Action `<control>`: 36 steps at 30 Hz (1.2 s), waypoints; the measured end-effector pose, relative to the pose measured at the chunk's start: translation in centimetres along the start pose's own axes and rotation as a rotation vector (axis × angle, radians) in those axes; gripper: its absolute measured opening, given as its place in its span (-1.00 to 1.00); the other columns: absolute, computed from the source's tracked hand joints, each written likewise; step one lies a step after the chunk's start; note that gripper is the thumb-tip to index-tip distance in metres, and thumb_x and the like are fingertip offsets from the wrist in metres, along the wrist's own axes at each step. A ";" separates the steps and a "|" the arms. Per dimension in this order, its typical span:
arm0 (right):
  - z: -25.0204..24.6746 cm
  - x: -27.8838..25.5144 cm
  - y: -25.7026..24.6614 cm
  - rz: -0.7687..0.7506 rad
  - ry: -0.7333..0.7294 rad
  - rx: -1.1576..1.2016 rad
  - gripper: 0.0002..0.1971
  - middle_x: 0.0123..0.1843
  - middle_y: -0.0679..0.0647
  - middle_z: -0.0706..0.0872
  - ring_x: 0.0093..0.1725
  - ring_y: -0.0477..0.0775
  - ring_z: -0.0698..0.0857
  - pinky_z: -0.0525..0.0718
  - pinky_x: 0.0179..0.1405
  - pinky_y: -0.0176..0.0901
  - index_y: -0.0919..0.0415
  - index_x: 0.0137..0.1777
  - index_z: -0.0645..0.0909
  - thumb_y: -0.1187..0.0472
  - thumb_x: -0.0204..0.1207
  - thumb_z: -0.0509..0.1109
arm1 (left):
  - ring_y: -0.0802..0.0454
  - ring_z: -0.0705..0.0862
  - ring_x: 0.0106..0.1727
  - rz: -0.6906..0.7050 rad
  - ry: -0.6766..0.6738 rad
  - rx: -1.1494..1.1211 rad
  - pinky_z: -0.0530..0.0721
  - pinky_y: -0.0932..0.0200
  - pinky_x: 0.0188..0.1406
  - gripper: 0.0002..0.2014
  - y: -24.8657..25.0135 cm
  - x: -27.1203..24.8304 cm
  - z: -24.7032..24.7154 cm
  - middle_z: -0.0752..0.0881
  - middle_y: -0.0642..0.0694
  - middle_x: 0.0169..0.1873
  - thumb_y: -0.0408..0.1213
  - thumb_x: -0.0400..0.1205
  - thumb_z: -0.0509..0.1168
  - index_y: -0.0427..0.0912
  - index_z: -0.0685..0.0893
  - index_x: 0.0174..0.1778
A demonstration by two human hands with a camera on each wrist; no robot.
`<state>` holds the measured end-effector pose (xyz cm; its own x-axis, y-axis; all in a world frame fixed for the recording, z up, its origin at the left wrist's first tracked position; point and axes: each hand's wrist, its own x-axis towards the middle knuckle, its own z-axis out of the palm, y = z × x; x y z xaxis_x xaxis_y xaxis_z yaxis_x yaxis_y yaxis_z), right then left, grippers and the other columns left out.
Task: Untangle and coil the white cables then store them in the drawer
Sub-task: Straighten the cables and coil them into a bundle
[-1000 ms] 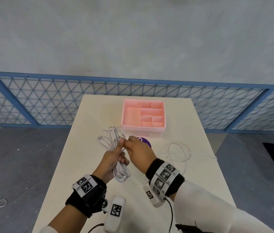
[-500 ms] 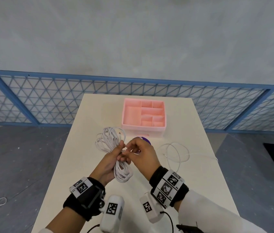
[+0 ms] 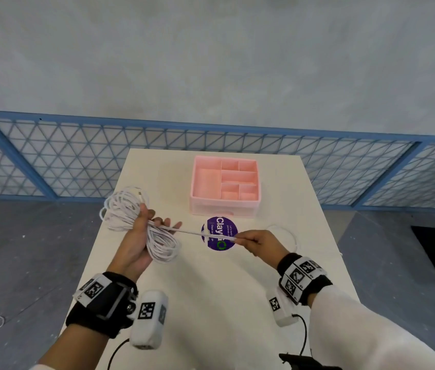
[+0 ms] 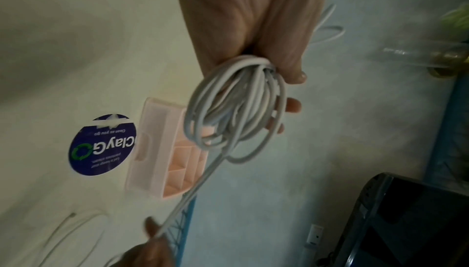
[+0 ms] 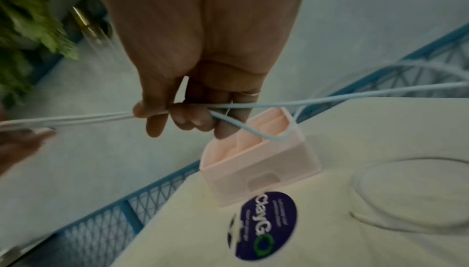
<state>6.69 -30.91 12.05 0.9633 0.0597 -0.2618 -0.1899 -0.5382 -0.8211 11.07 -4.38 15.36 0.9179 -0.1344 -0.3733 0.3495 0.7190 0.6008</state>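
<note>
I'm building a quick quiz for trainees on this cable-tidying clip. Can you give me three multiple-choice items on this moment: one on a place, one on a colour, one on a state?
1. Where does the round purple sticker lie?
A. on the table just in front of the organiser
B. inside the organiser
C. on the floor

2. What colour is the compartment organiser?
A. blue
B. pink
C. green

3. What is the state of the cable coil?
A. lying loose on the table
B. stowed in the organiser
C. held in the left hand, with a strand pulled taut by the right hand

Answers:
1 A: the sticker sits on the white table at the organiser's near side.
2 B: its walls and dividers are pink.
3 C: the left hand holds the bundle under its thumb, while the right hand pinches a straight strand that runs across to it.
</note>
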 end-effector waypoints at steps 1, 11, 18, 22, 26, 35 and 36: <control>0.2 -0.1 0.1 0.003 -0.030 -0.080 -0.82 -0.49 -0.28 0.66 -0.45 -0.25 0.52 0.50 -0.26 -0.23 0.13 0.03 0.73 0.12 0.56 0.33 | 0.14 0.61 -0.56 0.021 0.012 -0.022 0.80 0.02 -0.10 -0.68 0.3 0.2 -0.1 0.46 0.05 -0.73 0.00 0.65 0.11 -0.10 0.39 -0.35; 5.7 -3.4 -9.3 -0.481 -0.447 -0.650 -0.72 0.05 0.28 0.73 0.02 0.29 0.66 0.56 -0.02 0.02 0.25 0.12 0.63 0.10 0.64 0.18 | 0.18 0.46 -0.62 0.299 0.009 0.623 0.52 0.28 -0.50 -0.76 -2.5 1.1 -0.2 0.45 0.10 -0.70 -0.23 0.65 0.23 -0.11 0.46 -0.35; 3.3 -0.9 -10.8 -0.363 -0.073 -0.612 -0.59 -0.37 -0.04 0.64 -0.31 -0.01 0.52 0.39 -0.37 -0.13 0.14 -0.19 0.67 -0.21 0.49 0.26 | 0.05 0.47 -0.54 0.034 -0.077 0.491 0.51 0.17 -0.49 -0.65 -5.1 -1.9 1.3 0.44 -0.09 -0.57 -0.01 0.60 0.22 -0.15 0.45 -0.41; 3.2 -0.1 -10.2 -0.299 0.085 -0.551 -0.51 -0.56 -0.04 0.44 -0.44 0.03 0.45 0.29 -0.50 -0.13 0.02 -0.58 0.36 -0.31 0.24 0.43 | 0.05 0.44 -0.68 -0.077 -0.050 0.409 0.53 0.21 -0.58 -0.68 -5.0 -2.6 2.6 0.38 -0.05 -0.68 -0.04 0.57 0.30 -0.17 0.49 -0.39; 2.3 1.2 -8.8 -0.199 -0.085 -0.241 -0.52 -0.56 0.01 0.43 -0.51 0.00 0.36 0.34 -0.43 -0.16 0.08 -0.58 0.36 -0.19 0.21 0.53 | 0.13 0.25 -0.73 -0.108 -0.066 0.395 0.44 0.25 -0.65 -0.69 -4.7 -3.0 2.5 0.23 0.02 -0.75 -0.10 0.37 0.43 -0.16 0.44 -0.45; -3.3 3.3 -3.1 0.073 -0.082 -0.109 -0.68 -0.38 0.03 0.55 -0.46 0.00 0.43 0.47 -0.44 -0.18 0.16 -0.42 0.50 0.03 0.50 0.38 | 0.19 0.23 -0.75 -0.104 -0.042 0.219 0.42 0.32 -0.67 -0.70 -0.9 -2.2 -1.1 0.22 0.06 -0.78 -0.17 0.38 0.43 -0.08 0.41 -0.50; -3.2 3.5 -3.0 0.098 -0.036 -0.138 -0.64 -0.39 0.01 0.53 -0.45 0.04 0.45 0.46 -0.46 -0.19 0.15 -0.44 0.46 0.00 0.53 0.34 | 0.18 0.23 -0.75 -0.094 -0.035 0.243 0.42 0.32 -0.66 -0.73 -0.7 -2.1 -1.2 0.22 0.06 -0.78 -0.20 0.41 0.38 -0.08 0.41 -0.50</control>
<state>11.19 -31.79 15.18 0.9335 0.0303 -0.3574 -0.2523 -0.6528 -0.7143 8.67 -3.78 14.80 0.8837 -0.2193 -0.4135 0.4645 0.5181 0.7182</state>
